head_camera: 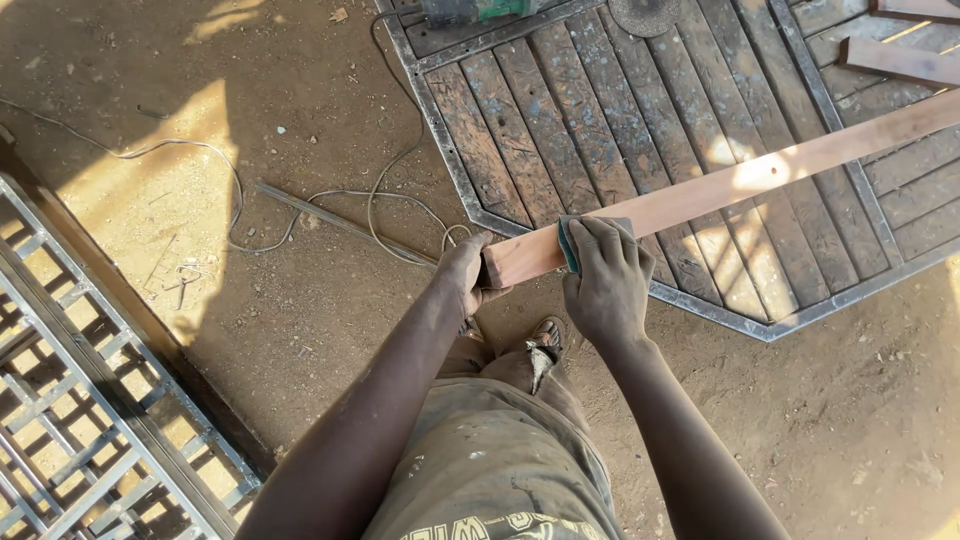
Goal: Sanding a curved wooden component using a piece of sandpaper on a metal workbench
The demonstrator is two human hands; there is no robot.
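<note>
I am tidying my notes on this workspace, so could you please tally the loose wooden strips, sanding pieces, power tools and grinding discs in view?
Wooden strips: 3 (the long strip held at its near end by the left hand, plus two top right)
Sandpaper pieces: 1, under the right hand
Power tools: 1
Grinding discs: 1
Total: 6

a metal gate panel (640, 120) with slatted boards lies on the dirt beyond the grip, a grey cable (300, 200) loops leftward, and a metal grille (90, 400) sits lower left.
</note>
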